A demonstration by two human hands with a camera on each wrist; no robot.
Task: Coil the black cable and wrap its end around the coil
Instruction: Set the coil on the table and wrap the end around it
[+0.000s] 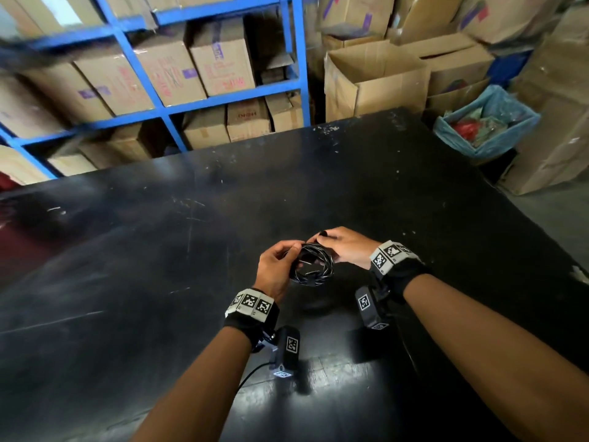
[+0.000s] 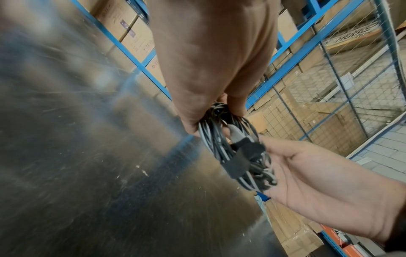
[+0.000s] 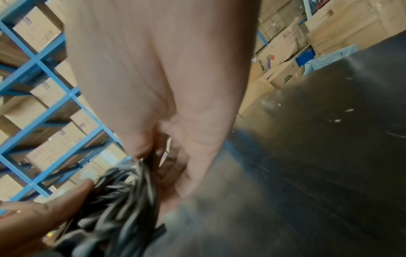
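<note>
The black cable point(image 1: 314, 265) is wound into a small coil and held in the air just above the black table point(image 1: 143, 282). My left hand point(image 1: 294, 250) grips the coil's left side with curled fingers; the left wrist view shows the left hand point(image 2: 216, 111) closed over the coil's top. My right hand point(image 1: 322, 239) holds the right side and pinches a black cable end at the top. A black band crosses the cable strands point(image 2: 241, 160), which rest against my right hand point(image 2: 296, 173). In the blurred right wrist view, the right hand point(image 3: 153, 153) pinches the cable point(image 3: 116, 200) beside the left hand point(image 3: 44, 212).
Blue metal shelving point(image 1: 153, 90) packed with cardboard boxes stands behind the table's far edge. Open cardboard boxes point(image 1: 376, 81) are stacked at the back right. A bin lined with a blue bag point(image 1: 487, 122) sits off the table's right corner.
</note>
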